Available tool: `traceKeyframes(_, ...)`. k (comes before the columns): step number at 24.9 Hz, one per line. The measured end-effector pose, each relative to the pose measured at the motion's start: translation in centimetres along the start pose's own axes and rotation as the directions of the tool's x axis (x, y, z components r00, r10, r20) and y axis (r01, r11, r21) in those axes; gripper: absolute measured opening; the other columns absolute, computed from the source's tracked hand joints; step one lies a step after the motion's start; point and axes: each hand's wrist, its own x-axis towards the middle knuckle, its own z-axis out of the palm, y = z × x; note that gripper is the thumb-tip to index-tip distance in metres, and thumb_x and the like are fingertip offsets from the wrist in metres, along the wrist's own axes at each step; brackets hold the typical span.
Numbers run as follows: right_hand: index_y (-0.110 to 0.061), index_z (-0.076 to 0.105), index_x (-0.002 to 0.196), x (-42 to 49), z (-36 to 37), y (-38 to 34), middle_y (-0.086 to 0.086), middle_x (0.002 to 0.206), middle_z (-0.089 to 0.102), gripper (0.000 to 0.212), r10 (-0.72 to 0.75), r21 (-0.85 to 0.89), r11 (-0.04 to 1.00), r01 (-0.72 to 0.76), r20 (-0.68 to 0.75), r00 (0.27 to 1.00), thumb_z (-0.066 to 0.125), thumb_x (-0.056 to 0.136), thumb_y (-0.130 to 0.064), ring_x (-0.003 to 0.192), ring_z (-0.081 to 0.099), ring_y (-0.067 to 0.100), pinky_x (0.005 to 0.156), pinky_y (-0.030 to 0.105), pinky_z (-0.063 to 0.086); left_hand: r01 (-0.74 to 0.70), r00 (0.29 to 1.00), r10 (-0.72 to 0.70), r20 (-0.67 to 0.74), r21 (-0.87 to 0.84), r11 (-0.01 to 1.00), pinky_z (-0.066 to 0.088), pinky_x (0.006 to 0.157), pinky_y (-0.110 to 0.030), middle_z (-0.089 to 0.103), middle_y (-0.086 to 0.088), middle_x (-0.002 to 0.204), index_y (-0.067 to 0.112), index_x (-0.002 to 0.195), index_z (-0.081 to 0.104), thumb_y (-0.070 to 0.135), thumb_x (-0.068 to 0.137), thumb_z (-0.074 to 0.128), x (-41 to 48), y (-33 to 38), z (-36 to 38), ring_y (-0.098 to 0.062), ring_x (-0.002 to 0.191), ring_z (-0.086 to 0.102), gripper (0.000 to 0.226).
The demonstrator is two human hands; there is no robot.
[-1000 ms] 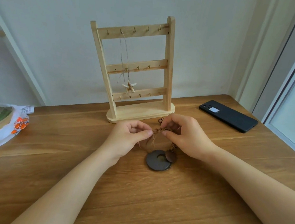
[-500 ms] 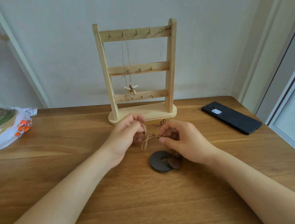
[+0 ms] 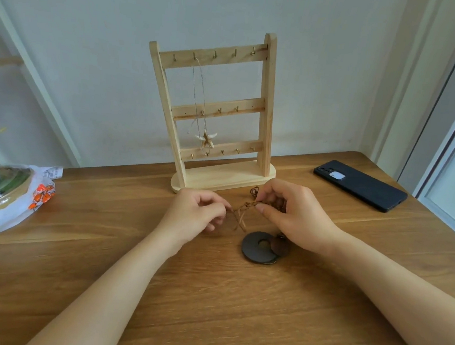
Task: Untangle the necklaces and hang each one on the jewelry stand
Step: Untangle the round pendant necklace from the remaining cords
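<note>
Cord [image 3: 245, 204] held taut at frame centre: left hand [image 3: 193, 217] pinches one end and right hand [image 3: 295, 214] pinches the knot, seemingly to tease it loose (pendants [image 3: 258, 250] lie on the table [image 3: 209, 308]). Behind, the stand [image 3: 267, 98] already carries a starfish necklace [image 3: 207, 139].

Wooden surface [image 3: 209, 308] carrying a jewelry stand [image 3: 220, 176] at upper centre, a necklace [image 3: 254, 250] at centre, a phone [image 3: 360, 185] at right, a plastic bag [image 3: 11, 205] at left.

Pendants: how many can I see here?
3. A starfish pendant hangs on the jewelry stand; a dark ring pendant lies on the table; a smaller brown disc pendant overlaps its right edge. The right hand could hide more.
</note>
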Motion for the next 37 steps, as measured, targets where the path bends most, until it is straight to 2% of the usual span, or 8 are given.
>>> traceKeyframes(5, -0.028, 0.068, 0.099, -0.1, 0.3, 0.5, -0.009, 0.085, 0.068, 0.013, 0.041, -0.09, 0.996, -0.023, 0.208, 0.977, 0.071, 0.092, -0.017, 0.084, 0.062, 0.0, 0.075, 0.012, 0.047, 0.171, 0.985, -0.145, 0.093, -0.433, 0.885, 0.05, 0.072, -0.03, 0.062, -0.004, 0.082, 0.01, 0.079, 0.072, 0.002, 0.095, 0.051, 0.3, 0.4, 0.3, -0.017, 0.081, 0.058, 0.027)
traceKeyframes(10, -0.029, 0.068, 0.097, 0.1, 0.4, 0.8, -0.01, 0.084, 0.068, 0.014, 0.055, -0.114, 0.993, -0.038, 0.153, 0.987, 0.073, 0.091, -0.017, 0.082, 0.062, 0.003, 0.073, 0.016, 0.047, 0.218, 0.971, -0.156, 0.181, -0.402, 0.889, 0.048, 0.083, -0.038, 0.06, -0.008, 0.084, 0.012, 0.066, 0.053, 0.011, 0.093, 0.045, 0.1, 0.9, -0.2, -0.023, 0.085, 0.056, 0.028)
traceKeyframes(13, -0.029, 0.067, 0.096, 0.4, 0.1, 0.9, -0.01, 0.085, 0.067, 0.013, 0.094, -0.117, 0.99, -0.079, 0.132, 0.987, 0.072, 0.092, -0.017, 0.079, 0.061, 0.002, 0.073, 0.016, 0.045, 0.274, 0.96, -0.19, 0.203, -0.564, 0.779, 0.048, 0.089, -0.04, 0.064, -0.005, 0.084, 0.017, 0.058, 0.045, 0.021, 0.088, 0.049, 0.1, 0.6, -1.4, -0.025, 0.092, 0.059, 0.03)
traceKeyframes(17, -0.028, 0.067, 0.101, 0.3, 0.3, 0.8, -0.01, 0.09, 0.069, 0.014, 0.093, -0.092, 0.992, -0.081, 0.141, 0.986, 0.072, 0.092, -0.019, 0.085, 0.063, 0.002, 0.08, 0.017, 0.049, 0.262, 0.964, -0.209, 0.164, -0.714, 0.65, 0.053, 0.092, -0.041, 0.068, -0.008, 0.102, 0.011, 0.093, 0.072, 0.018, 0.088, 0.056, 0.0, 0.6, -1.5, -0.028, 0.101, 0.065, 0.018)
traceKeyframes(20, -0.028, 0.067, 0.101, 0.1, 0.1, 0.5, -0.011, 0.089, 0.068, 0.014, 0.08, -0.088, 0.994, -0.07, 0.117, 0.99, 0.072, 0.092, -0.019, 0.085, 0.062, 0.001, 0.078, 0.014, 0.049, 0.166, 0.986, -0.132, 0.101, -0.546, 0.821, 0.059, 0.092, -0.037, 0.073, -0.002, 0.116, 0.025, 0.131, 0.065, 0.014, 0.093, 0.06, -0.1, 0.8, -0.5, -0.023, 0.104, 0.07, 0.04)
traceKeyframes(26, -0.025, 0.068, 0.097, -0.1, 0.2, 0.2, -0.009, 0.085, 0.068, 0.013, 0.005, -0.038, 0.999, -0.001, 0.099, 0.995, 0.074, 0.09, -0.017, 0.084, 0.063, 0.006, 0.077, 0.022, 0.052, -0.01, 0.992, 0.041, 0.123, -0.242, 0.97, 0.053, 0.071, -0.024, 0.075, -0.001, 0.089, 0.042, 0.143, 0.046, 0.015, 0.092, 0.07, -0.7, 0.0, 0.9, -0.016, 0.079, 0.072, 0.062)
traceKeyframes(32, -0.025, 0.067, 0.095, 0.3, 0.2, 0.1, -0.005, 0.085, 0.069, 0.015, 0.002, 0.031, 1.0, -0.002, 0.012, 1.0, 0.074, 0.089, -0.013, 0.082, 0.065, 0.012, 0.075, 0.026, 0.054, -0.104, 0.99, 0.106, 0.092, -0.027, 0.994, 0.05, 0.069, -0.02, 0.061, -0.006, 0.065, 0.024, 0.104, 0.068, 0.009, 0.087, 0.073, -0.4, 0.4, 0.8, -0.01, 0.065, 0.063, 0.023)
traceKeyframes(37, -0.024, 0.064, 0.091, -0.1, 0.1, 0.0, -0.003, 0.081, 0.066, 0.02, 0.021, 0.091, 0.996, -0.019, -0.025, 0.999, 0.075, 0.087, -0.008, 0.074, 0.06, 0.012, 0.067, 0.021, 0.051, -0.028, 0.986, 0.038, -0.162, 0.064, 0.998, 0.047, 0.068, -0.029, 0.068, -0.004, 0.084, 0.015, 0.078, 0.06, 0.006, 0.077, 0.073, -0.6, 0.1, 0.7, -0.013, 0.075, 0.058, 0.015)
